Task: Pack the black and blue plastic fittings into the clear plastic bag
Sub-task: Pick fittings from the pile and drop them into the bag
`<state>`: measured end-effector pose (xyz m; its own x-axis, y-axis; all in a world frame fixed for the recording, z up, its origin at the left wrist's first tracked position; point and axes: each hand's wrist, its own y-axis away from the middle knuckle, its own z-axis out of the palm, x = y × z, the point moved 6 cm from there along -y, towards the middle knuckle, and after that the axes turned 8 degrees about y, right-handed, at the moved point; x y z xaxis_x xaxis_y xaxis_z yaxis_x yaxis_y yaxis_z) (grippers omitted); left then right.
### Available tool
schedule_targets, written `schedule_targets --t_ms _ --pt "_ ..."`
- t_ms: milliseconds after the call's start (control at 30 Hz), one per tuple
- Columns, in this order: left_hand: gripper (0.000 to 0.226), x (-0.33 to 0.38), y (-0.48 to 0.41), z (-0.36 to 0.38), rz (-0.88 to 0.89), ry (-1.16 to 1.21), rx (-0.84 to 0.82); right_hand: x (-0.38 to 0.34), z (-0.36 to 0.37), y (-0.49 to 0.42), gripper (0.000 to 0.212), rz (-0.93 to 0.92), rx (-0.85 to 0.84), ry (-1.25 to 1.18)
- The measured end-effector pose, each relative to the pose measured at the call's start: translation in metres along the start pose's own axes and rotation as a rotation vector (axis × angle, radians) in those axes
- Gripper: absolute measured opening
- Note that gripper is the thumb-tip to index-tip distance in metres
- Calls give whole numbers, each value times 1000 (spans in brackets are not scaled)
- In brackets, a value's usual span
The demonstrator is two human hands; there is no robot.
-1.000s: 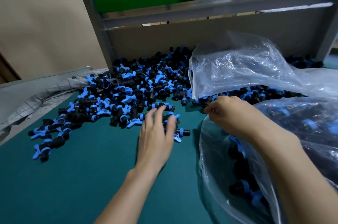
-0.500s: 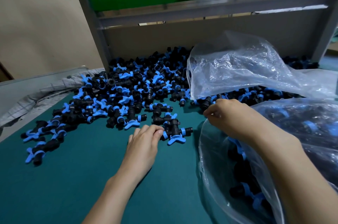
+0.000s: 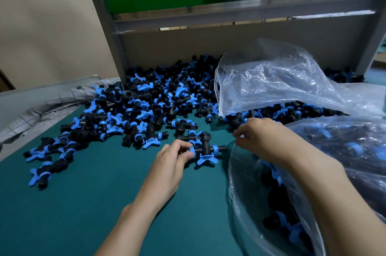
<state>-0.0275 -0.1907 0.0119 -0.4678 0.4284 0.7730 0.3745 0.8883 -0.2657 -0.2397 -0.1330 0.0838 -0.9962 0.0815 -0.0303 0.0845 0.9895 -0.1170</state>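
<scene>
Pinching a fitting (image 3: 205,148), left hand (image 3: 171,162) stretches forward — right hand (image 3: 263,140) fingers clamp the bag (image 3: 244,209).

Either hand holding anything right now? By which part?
Left hand pinches a black-and-blue fitting by one end. Right hand pinches the clear bag at its mouth rim.

left hand (image 3: 169,170): bare | right hand (image 3: 265,140): bare | forearms (image 3: 133,220): bare to the frame edge

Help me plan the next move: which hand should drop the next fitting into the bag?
Left. The left hand pinches a fitting beside the clear bag, while the right hand grips the bag's rim.
</scene>
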Motion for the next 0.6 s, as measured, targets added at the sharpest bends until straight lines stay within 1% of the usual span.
schedule_targets --t_ms 100,167,267,433,600 --pt "8 12 1 -2 62 116 80 1 4 -1 33 0 -36 -30" --pt "9 16 3 -3 75 166 94 0 4 -1 29 -22 -42 -35" --pt "13 21 5 -2 66 228 91 -1 3 -1 21 -49 -55 -33" --pt "29 26 7 4 30 405 67 -2 5 1 17 -50 -91 -16" --pt "23 30 8 12 44 434 28 -3 3 3 18 -41 -112 -4"
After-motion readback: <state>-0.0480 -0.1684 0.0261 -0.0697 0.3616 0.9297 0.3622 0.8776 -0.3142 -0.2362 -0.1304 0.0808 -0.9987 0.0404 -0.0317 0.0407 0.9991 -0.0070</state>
